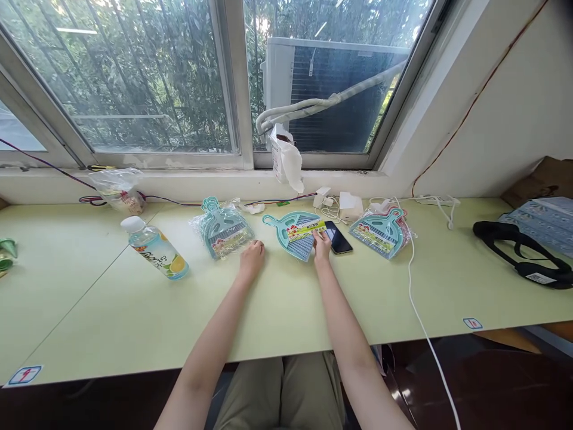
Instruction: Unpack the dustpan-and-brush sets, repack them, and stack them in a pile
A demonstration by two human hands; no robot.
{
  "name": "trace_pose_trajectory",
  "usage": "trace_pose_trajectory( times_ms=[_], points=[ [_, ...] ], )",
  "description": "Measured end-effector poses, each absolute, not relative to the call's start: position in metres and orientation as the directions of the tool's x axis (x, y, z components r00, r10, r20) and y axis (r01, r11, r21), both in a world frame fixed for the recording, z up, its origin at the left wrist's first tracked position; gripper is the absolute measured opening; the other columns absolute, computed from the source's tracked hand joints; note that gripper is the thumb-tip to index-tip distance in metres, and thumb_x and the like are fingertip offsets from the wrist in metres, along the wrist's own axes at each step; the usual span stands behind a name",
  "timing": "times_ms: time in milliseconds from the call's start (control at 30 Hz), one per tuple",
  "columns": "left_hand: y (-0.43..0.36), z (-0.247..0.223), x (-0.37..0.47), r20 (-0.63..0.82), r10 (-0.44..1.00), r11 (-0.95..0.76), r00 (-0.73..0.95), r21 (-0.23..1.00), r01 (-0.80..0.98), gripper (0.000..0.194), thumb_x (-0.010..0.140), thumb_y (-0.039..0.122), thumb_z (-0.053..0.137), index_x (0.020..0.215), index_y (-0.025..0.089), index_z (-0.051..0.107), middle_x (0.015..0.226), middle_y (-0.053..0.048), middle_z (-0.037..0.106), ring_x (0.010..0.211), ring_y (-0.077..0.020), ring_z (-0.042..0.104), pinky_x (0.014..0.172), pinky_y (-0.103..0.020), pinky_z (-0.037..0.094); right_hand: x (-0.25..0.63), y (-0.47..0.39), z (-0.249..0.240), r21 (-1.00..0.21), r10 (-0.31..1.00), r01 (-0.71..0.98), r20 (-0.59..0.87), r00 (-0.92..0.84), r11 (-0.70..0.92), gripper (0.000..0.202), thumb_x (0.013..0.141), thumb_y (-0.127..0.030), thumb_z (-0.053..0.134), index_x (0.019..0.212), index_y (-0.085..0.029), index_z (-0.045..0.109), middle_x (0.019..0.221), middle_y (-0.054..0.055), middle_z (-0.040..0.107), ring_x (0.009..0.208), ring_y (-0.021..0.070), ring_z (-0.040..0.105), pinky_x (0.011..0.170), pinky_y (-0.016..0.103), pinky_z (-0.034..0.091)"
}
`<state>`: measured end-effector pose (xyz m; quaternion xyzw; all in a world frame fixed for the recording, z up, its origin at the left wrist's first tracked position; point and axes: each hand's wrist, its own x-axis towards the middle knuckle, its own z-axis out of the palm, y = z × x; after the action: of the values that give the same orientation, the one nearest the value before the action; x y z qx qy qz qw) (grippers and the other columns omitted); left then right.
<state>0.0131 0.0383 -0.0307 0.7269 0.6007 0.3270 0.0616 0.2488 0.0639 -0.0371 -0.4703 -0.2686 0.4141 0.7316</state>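
My right hand grips the right edge of a small teal dustpan, its thumb near the end of a yellow-green label strip. The dustpan's ribbed pan faces up and its looped handle points left. On the table, my left hand rests with fingers curled, and I see nothing in it. Just beyond it lies a plastic-wrapped pile of similar teal dustpans. Another wrapped pile of dustpans, teal over pink, lies to the right. A dark phone sits beside the held dustpan, partly hidden by it.
A lemon drink bottle stands on the left, near a clear plastic bag. A white cable crosses the table at right and hangs over its front edge. Farther right lies a black strap-like headset. A torn tissue pack stands by the window.
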Motion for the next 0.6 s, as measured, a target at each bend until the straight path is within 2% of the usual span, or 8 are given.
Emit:
trace_pose_trajectory(
  times_ms=[100, 200, 333, 433, 533, 600],
  points=[
    [0.039, -0.032, 0.012, 0.435, 0.899, -0.298, 0.044, 0.536, 0.790, 0.017, 0.084, 0.019, 0.045, 0.083, 0.021, 0.062, 0.096, -0.011, 0.063, 0.096, -0.0247, 0.057, 0.080, -0.034, 0.043, 0.246, 0.063, -0.036, -0.905, 0.870, -0.367, 0.007, 0.493, 0.215, 0.054, 0.056, -0.042, 0.072, 0.102, -0.015, 0.064, 0.092, 0.007, 0.069, 0.076, 0.0169, 0.064, 0.065, 0.027, 0.050],
    [0.039, -0.028, 0.017, 0.463, 0.886, -0.362, 0.026, 0.656, 0.662, 0.021, 0.087, 0.024, 0.042, 0.088, 0.021, 0.063, 0.098, -0.010, 0.063, 0.098, -0.0241, 0.057, 0.080, -0.036, 0.045, 0.244, 0.060, -0.034, -0.897, 0.886, -0.387, 0.012, 0.463, 0.214, 0.053, 0.056, -0.041, 0.073, 0.102, -0.016, 0.064, 0.094, 0.007, 0.069, 0.078, 0.0168, 0.064, 0.065, 0.026, 0.050],
    [0.039, -0.025, 0.024, 0.362, 0.930, -0.366, 0.068, 0.889, 0.274, 0.037, 0.091, 0.043, 0.035, 0.102, 0.019, 0.060, 0.095, -0.009, 0.063, 0.087, -0.0195, 0.060, 0.070, -0.032, 0.051, 0.241, 0.057, -0.031, -0.897, 0.912, -0.392, 0.027, 0.409, 0.203, 0.048, 0.058, -0.042, 0.073, 0.098, -0.017, 0.064, 0.093, 0.006, 0.069, 0.077, 0.0163, 0.064, 0.065, 0.026, 0.050],
    [0.039, -0.026, 0.029, 0.245, 0.964, -0.252, 0.105, 0.965, 0.067, 0.045, 0.087, 0.054, 0.039, 0.110, 0.017, 0.053, 0.088, -0.006, 0.060, 0.079, -0.0168, 0.060, 0.065, -0.030, 0.053, 0.236, 0.054, -0.029, -0.906, 0.937, -0.381, 0.045, 0.348, 0.185, 0.044, 0.059, -0.043, 0.074, 0.094, -0.018, 0.064, 0.088, 0.005, 0.069, 0.073, 0.0157, 0.064, 0.064, 0.025, 0.050],
    [0.036, -0.028, 0.034, 0.196, 0.979, -0.201, 0.065, 0.976, 0.088, 0.048, 0.080, 0.054, 0.052, 0.111, 0.018, 0.047, 0.086, -0.004, 0.059, 0.076, -0.0167, 0.059, 0.063, -0.029, 0.052, 0.230, 0.051, -0.028, -0.910, 0.963, -0.381, 0.066, 0.263, 0.166, 0.041, 0.060, -0.043, 0.074, 0.092, -0.019, 0.063, 0.085, 0.004, 0.069, 0.072, 0.0156, 0.064, 0.065, 0.027, 0.051],
    [0.035, -0.028, 0.037, 0.229, 0.973, -0.225, -0.016, 0.966, 0.128, 0.048, 0.078, 0.051, 0.057, 0.112, 0.019, 0.045, 0.092, -0.005, 0.059, 0.080, -0.0174, 0.058, 0.065, -0.029, 0.051, 0.227, 0.052, -0.028, -0.912, 0.972, -0.379, 0.073, 0.224, 0.156, 0.039, 0.061, -0.042, 0.073, 0.091, -0.019, 0.063, 0.083, 0.004, 0.069, 0.070, 0.0153, 0.064, 0.065, 0.028, 0.052]
  ],
)
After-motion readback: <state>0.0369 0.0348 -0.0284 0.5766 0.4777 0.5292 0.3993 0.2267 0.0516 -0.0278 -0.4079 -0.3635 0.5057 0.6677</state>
